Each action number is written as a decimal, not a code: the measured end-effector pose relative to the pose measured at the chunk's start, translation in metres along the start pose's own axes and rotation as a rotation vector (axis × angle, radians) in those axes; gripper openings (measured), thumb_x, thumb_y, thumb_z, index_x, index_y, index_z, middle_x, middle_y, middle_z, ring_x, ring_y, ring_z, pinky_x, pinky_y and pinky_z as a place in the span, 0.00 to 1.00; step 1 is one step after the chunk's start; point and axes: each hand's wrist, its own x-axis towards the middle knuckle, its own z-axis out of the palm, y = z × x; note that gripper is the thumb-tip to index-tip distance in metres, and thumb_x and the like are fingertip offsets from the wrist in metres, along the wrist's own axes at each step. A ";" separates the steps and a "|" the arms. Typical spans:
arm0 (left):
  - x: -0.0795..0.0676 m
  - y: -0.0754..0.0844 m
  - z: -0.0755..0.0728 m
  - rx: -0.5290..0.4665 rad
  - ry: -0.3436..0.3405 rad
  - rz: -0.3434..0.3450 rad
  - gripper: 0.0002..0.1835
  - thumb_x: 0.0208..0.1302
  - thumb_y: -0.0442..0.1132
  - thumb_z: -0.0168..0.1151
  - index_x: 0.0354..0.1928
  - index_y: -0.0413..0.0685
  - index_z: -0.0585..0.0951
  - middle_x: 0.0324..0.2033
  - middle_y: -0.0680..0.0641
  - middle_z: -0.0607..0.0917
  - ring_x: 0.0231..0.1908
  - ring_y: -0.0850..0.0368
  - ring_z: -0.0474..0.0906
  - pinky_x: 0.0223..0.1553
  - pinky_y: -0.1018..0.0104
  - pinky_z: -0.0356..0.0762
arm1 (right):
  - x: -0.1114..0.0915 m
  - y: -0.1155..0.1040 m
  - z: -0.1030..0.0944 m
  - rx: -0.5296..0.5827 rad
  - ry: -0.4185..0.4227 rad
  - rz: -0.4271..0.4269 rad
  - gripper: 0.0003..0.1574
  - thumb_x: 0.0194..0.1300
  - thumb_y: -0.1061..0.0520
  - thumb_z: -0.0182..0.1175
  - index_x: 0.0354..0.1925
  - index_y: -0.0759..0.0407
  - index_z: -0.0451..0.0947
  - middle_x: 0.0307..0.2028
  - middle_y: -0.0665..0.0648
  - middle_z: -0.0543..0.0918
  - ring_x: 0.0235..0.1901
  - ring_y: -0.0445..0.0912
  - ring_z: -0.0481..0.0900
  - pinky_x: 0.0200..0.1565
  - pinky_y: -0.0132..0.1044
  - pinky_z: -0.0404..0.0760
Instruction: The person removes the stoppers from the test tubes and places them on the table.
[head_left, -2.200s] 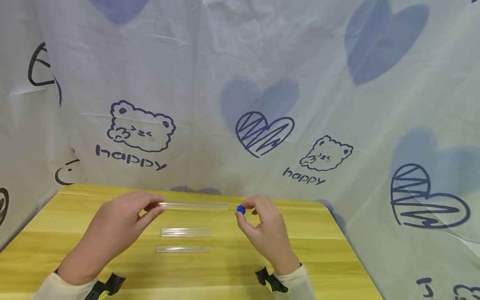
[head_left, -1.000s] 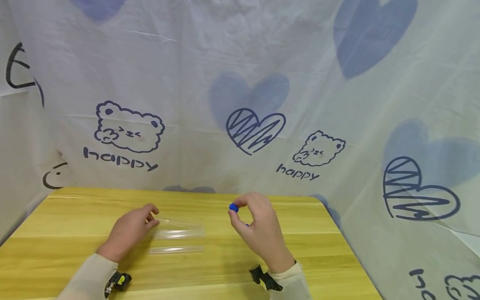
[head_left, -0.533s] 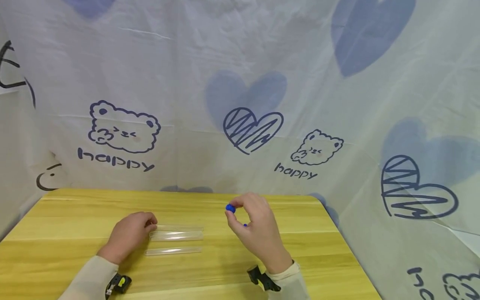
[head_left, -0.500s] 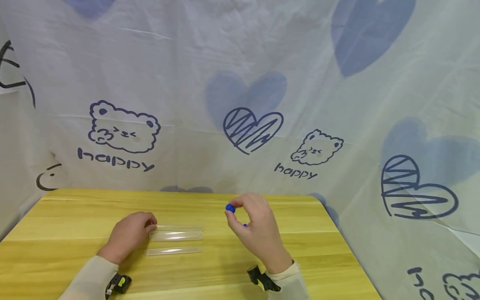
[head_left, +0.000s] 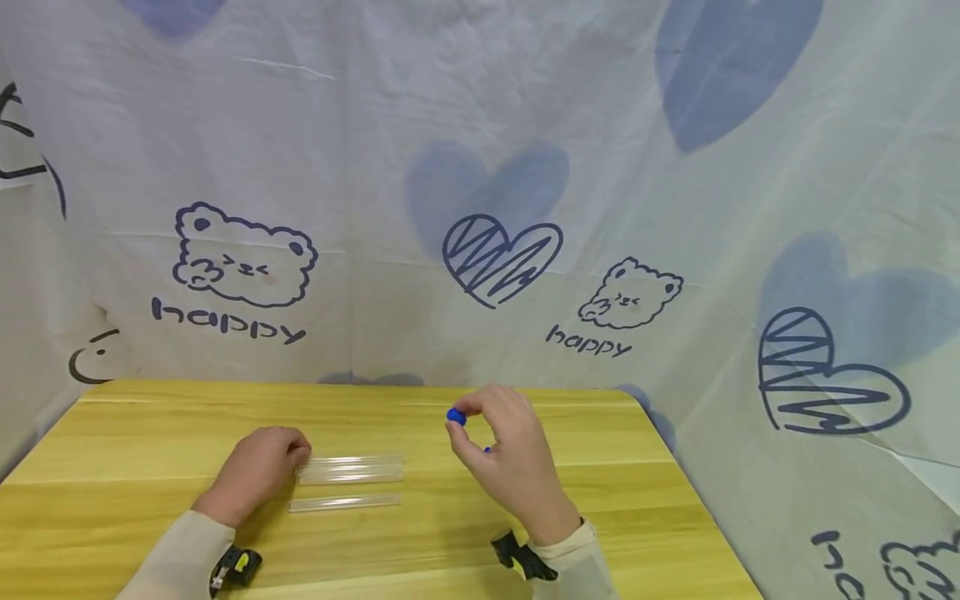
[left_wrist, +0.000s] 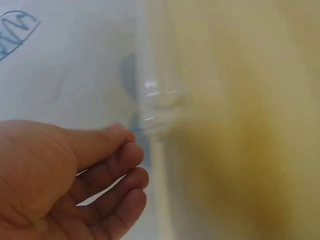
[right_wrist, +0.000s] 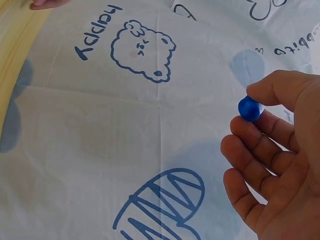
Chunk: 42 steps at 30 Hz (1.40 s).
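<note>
My right hand (head_left: 517, 467) pinches a small blue cap (head_left: 456, 416) between thumb and forefinger above the table's far part. In the right wrist view, the round blue cap (right_wrist: 250, 108) shows its hollow side and a ridged edge. My left hand (head_left: 258, 467) is low at the left ends of the clear tubes, fingers loosely bent. In the left wrist view, the end of a clear tube (left_wrist: 156, 117) lies just past the fingertips, and nothing shows between them. Two clear tubes (head_left: 352, 471) lie side by side, and another clear tube (head_left: 345, 502) lies nearer me.
A small blue spot (head_left: 487, 450) shows behind my right hand, mostly hidden. The yellow wood-grain table (head_left: 637, 500) has a light printed cloth (head_left: 375, 333) hanging behind it and at its sides.
My left hand has lowered a clear tube from above the table and laid it beside the others. The right hand keeps pinching the cap and appears slightly farther left.
</note>
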 end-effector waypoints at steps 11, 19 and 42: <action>-0.019 0.048 -0.083 0.066 -0.096 -0.040 0.21 0.71 0.51 0.67 0.56 0.44 0.84 0.47 0.45 0.88 0.48 0.44 0.84 0.49 0.41 0.81 | 0.000 0.002 0.006 -0.016 -0.004 0.023 0.08 0.65 0.58 0.70 0.42 0.53 0.81 0.38 0.47 0.83 0.40 0.42 0.80 0.46 0.41 0.79; -0.032 0.061 -0.110 0.065 -0.064 -0.067 0.21 0.71 0.52 0.66 0.58 0.47 0.84 0.50 0.44 0.87 0.51 0.42 0.83 0.49 0.40 0.80 | -0.001 0.003 0.017 0.000 -0.039 0.060 0.09 0.66 0.59 0.70 0.44 0.54 0.81 0.38 0.47 0.81 0.38 0.44 0.78 0.44 0.37 0.79; -0.037 0.065 -0.113 0.074 0.007 -0.030 0.16 0.72 0.44 0.65 0.56 0.46 0.84 0.44 0.49 0.88 0.43 0.48 0.85 0.44 0.46 0.82 | -0.006 0.016 0.027 -0.072 -0.166 0.197 0.08 0.68 0.59 0.69 0.45 0.54 0.84 0.42 0.49 0.86 0.39 0.46 0.81 0.40 0.39 0.82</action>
